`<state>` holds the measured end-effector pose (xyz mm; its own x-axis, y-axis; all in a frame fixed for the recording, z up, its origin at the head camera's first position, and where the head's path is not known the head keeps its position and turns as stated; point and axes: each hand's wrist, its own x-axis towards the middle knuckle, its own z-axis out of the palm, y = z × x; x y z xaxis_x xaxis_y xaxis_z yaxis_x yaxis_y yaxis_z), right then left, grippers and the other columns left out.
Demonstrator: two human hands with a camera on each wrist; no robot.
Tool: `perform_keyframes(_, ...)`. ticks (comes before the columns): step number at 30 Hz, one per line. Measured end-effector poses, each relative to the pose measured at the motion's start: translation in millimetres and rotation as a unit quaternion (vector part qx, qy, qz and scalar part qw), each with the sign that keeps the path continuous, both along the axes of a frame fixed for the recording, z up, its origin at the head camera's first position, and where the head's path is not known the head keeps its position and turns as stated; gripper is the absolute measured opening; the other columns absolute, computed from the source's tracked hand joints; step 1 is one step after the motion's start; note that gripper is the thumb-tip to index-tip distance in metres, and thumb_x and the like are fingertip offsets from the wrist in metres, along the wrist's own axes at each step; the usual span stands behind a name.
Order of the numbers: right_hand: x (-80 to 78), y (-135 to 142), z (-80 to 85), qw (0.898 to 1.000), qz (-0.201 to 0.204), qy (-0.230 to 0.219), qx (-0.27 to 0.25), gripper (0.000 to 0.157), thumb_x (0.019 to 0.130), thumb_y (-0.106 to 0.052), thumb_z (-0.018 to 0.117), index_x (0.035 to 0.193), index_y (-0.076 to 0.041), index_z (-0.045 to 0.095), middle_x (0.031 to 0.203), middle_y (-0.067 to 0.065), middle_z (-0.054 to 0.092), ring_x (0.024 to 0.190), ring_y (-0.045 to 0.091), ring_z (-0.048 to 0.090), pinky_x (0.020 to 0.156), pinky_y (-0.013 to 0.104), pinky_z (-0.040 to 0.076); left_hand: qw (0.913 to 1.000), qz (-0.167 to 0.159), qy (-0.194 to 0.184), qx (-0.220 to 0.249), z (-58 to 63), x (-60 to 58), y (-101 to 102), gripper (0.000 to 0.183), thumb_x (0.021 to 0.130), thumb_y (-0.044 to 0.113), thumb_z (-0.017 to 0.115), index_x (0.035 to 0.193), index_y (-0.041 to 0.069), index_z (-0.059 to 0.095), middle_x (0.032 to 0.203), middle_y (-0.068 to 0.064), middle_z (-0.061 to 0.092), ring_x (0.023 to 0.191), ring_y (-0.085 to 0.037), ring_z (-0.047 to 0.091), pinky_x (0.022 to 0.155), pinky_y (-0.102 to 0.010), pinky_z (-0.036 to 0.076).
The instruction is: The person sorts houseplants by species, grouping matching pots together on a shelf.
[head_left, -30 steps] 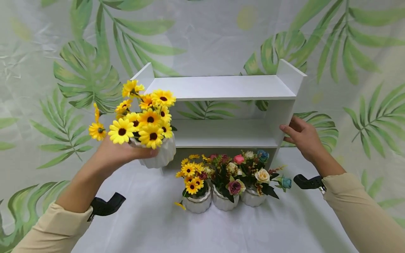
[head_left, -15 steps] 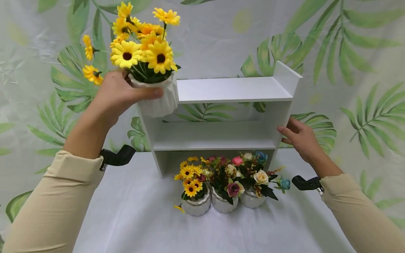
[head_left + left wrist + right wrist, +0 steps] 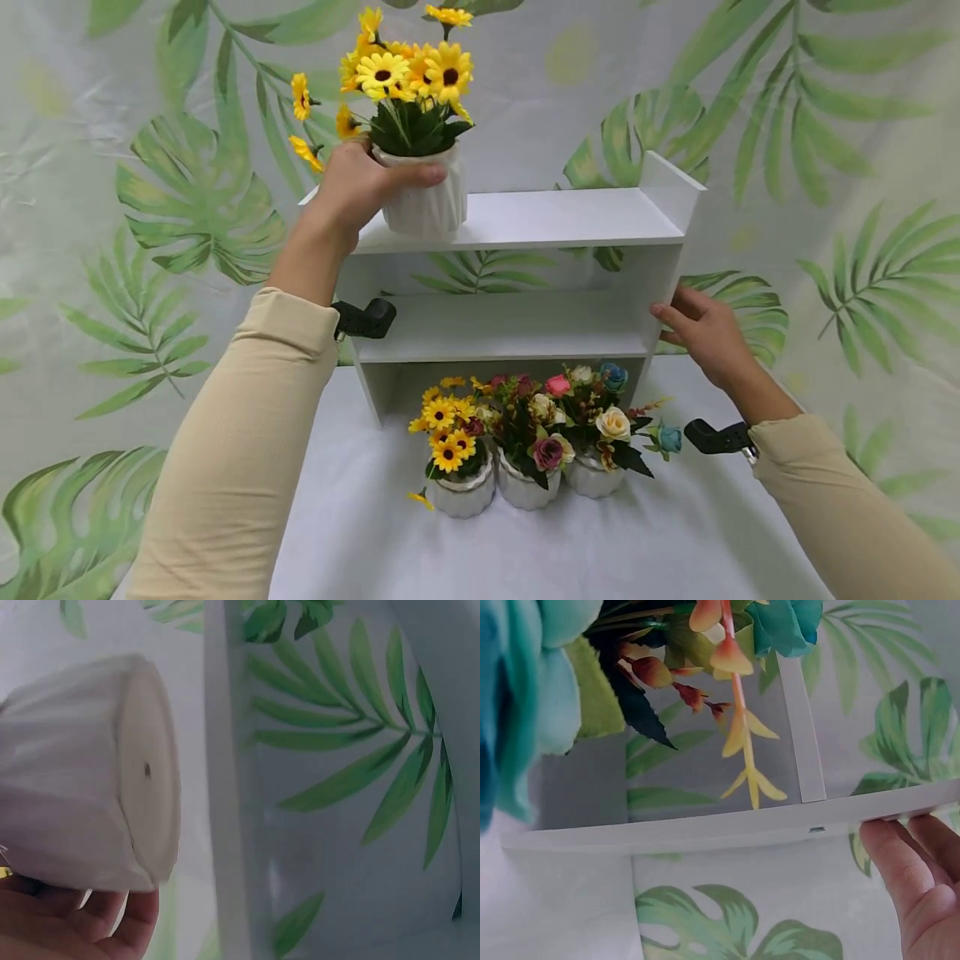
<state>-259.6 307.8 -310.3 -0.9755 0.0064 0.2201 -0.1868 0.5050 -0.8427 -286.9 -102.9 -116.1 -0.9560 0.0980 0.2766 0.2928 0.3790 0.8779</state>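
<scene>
My left hand (image 3: 360, 187) grips a ribbed white flower pot (image 3: 431, 204) of yellow artificial sunflowers (image 3: 412, 79), thumb along its near side. The pot is upright, overlapping the left part of the top board (image 3: 555, 218) of a white shelf unit. In the left wrist view the pot's flat underside (image 3: 148, 772) faces the edge of a shelf board (image 3: 223, 780), with a gap between. My right hand (image 3: 708, 333) touches the unit's right side panel (image 3: 667, 275). Fairly straight fingers (image 3: 896, 859) meet the panel's outer face in the right wrist view.
Three more white pots stand in a row before the bottom shelf: small sunflowers (image 3: 450, 454), mauve roses (image 3: 547, 452) and cream and blue roses (image 3: 613, 423). A blue rose (image 3: 667, 439) juts right. Behind hangs a leaf-print cloth (image 3: 202, 192); white cloth (image 3: 480, 558) covers the table.
My left hand has lifted the sunflower pot, then carried it right, over the top board. My right hand stays at the side panel.
</scene>
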Motion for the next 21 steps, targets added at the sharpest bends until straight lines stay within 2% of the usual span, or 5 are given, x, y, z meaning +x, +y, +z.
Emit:
perform_keyframes(4, 0.8, -1, -2.6, 1.0, 0.004, 0.003, 0.0, 0.068, 0.102, -0.04, 0.052, 0.157, -0.011, 0.026, 0.157, 0.024, 0.036, 0.137, 0.046, 0.045, 0.093, 0.041, 0.051, 0.9997, 0.019, -0.011, 0.009, -3.5, -8.6, 6, 0.079, 0.074, 0.038, 0.085, 0.141, 0.017, 0.049, 0.144, -0.002, 0.055, 0.125, -0.017, 0.053, 0.109, -0.036, 0.044)
perform_keyframes(10, 3.1, -2, -3.0, 1.0, 0.002, 0.001, -0.004, 0.069, 0.102, -0.042, 0.051, 0.158, -0.011, 0.024, 0.157, 0.025, 0.035, 0.137, 0.046, 0.045, 0.084, 0.019, 0.056, 0.9958, 0.076, -0.019, 0.047, -4.6, -20.8, 2, 0.082, 0.072, 0.034, 0.087, 0.142, 0.019, 0.048, 0.143, -0.001, 0.055, 0.126, -0.017, 0.053, 0.109, -0.034, 0.044)
perform_keyframes(17, 2.5, -4, -1.2, 1.0, 0.0, 0.009, 0.002, 0.067, 0.102, -0.041, 0.051, 0.157, -0.011, 0.027, 0.156, 0.025, 0.037, 0.136, 0.045, 0.046, 0.089, 0.032, 0.054, 0.9913, 0.091, -0.05, 0.082, -10.9, -26.2, -9, 0.086, 0.074, 0.03, 0.087, 0.147, 0.021, 0.042, 0.151, 0.002, 0.047, 0.135, -0.015, 0.046, 0.117, -0.031, 0.036)
perform_keyframes(21, 2.2, -4, -2.3, 1.0, 0.004, 0.007, -0.001, 0.068, 0.102, -0.041, 0.051, 0.157, -0.01, 0.026, 0.157, 0.025, 0.036, 0.136, 0.046, 0.045, 0.087, 0.025, 0.056, 0.9888, 0.091, -0.053, 0.105, -14.7, -29.9, -9, 0.085, 0.074, 0.027, 0.088, 0.146, 0.02, 0.043, 0.149, 0.001, 0.049, 0.134, -0.016, 0.047, 0.116, -0.03, 0.037)
